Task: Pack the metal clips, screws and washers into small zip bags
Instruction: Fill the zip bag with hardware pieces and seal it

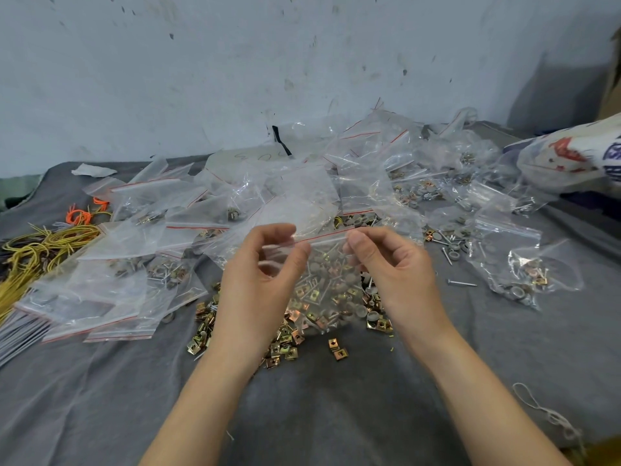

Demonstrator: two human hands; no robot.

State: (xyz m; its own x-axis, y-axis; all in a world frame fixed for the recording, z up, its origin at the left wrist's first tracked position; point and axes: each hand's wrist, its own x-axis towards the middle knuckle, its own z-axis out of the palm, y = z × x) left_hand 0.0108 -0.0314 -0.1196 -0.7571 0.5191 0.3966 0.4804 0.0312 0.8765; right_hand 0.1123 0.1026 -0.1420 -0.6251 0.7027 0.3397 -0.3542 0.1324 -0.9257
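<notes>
I hold a small clear zip bag (324, 264) with a red strip along its top, lifted above the grey cloth. My left hand (258, 284) pinches the bag's top left end and my right hand (393, 267) pinches its top right end. Through the bag show brass-coloured metal clips, screws and grey washers. Beneath it lies a loose heap of metal clips (285, 341), with two stray clips (337, 349) nearer me. Loose screws and washers (450, 250) lie right of my right hand.
Many zip bags (141, 237) are strewn over the grey cloth (336, 415), some filled (524, 280) at the right. Yellow and orange ties (43, 243) lie at the left. A printed plastic sack (571, 159) sits at the far right, against the wall.
</notes>
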